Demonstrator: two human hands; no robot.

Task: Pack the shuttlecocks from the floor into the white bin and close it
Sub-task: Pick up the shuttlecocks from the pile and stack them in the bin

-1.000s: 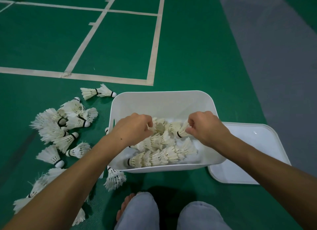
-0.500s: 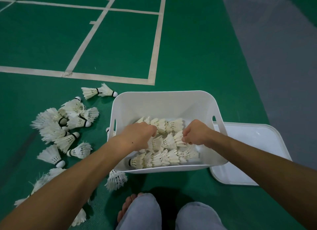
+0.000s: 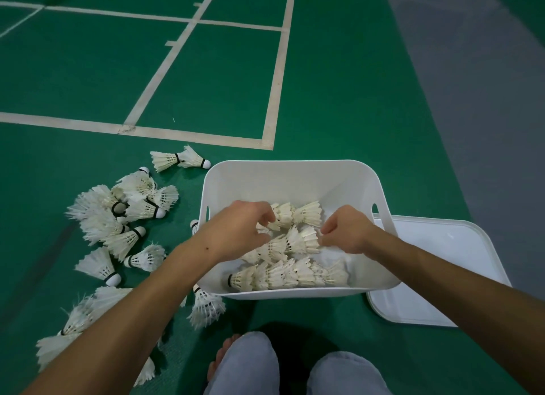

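While many shuttlecocks [image 3: 126, 217] lie on the floor [image 3: 339, 99], we pinch a nested row [image 3: 283, 245] inside the bin [image 3: 290, 173], left hand [image 3: 239, 228] and right hand [image 3: 345, 231] each closed on one end. Next we seat it, then fetch more; lid [image 3: 442, 247] waits.

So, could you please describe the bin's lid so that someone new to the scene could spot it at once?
Start at the open white bin on the green court floor. On its right, partly tucked behind it, lies the lid, a flat white tray with rounded corners. It is the only white thing here that is flat and holds nothing.
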